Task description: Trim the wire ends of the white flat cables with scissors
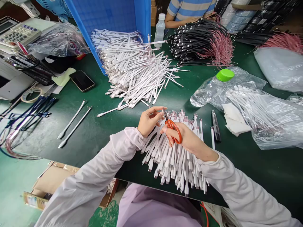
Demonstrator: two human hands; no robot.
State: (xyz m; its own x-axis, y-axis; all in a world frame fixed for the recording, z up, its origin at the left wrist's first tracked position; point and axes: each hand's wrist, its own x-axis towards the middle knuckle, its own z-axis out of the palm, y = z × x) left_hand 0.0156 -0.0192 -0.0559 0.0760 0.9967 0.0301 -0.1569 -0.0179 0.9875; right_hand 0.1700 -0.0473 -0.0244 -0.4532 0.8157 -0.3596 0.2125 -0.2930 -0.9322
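Note:
My right hand point(181, 135) grips a pair of scissors with orange handles point(174, 128), the dark blades pointing up and left. At the blade tips, the fingers of my left hand point(151, 119) are pinched together around the stripped wire end of a white cable, most of which is hidden by my hands. Both hands are over a heap of white USB cables point(170, 164), whose plugs face me and whose frayed wire ends point away. A larger pile of the same white cables point(134, 69) spills from a blue bin point(111, 15) farther back.
Two loose white cables point(74, 129) and a phone point(81, 80) lie to the left. At right are a box cutter point(216, 126), a tissue point(235, 119) and a bottle with a green cap point(224, 75). Black cables point(189, 41) lie before another person point(189, 12).

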